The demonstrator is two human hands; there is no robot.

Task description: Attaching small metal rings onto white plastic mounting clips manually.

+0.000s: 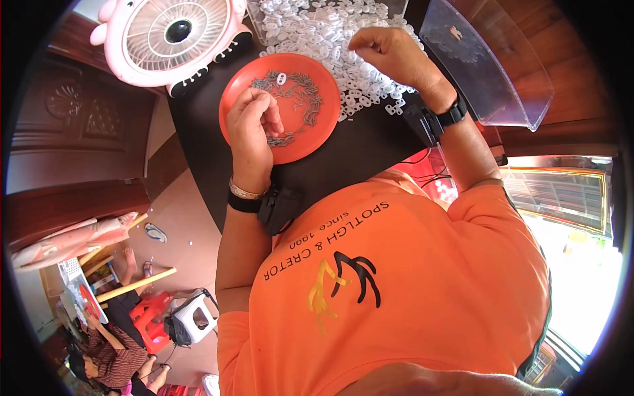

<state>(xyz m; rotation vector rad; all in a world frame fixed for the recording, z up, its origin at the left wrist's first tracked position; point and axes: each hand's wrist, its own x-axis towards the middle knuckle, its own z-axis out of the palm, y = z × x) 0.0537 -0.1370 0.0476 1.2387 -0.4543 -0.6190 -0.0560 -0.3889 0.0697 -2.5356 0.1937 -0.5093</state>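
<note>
My left hand (252, 125) is over the left part of a round orange plate (232, 86), its fingers curled in. Whatever those fingers may hold is hidden. Small grey metal pins (309, 99), apparently screws, lie scattered in a ring on the plate. Among them, near the far rim, rests one small white plastic piece (282, 78) with dark holes. Over a large heap of similar white plastic pieces (310, 33), my right hand (399, 61) has thumb and fingers closed together. I cannot make out anything in its fingertips.
A pink animal-shaped fan (178, 32) stands at the dark table's (360, 148) far left. To the right of the heap is a clear plastic bin (515, 79). Another person (115, 350) sits low at the left, near red and white stools (195, 318).
</note>
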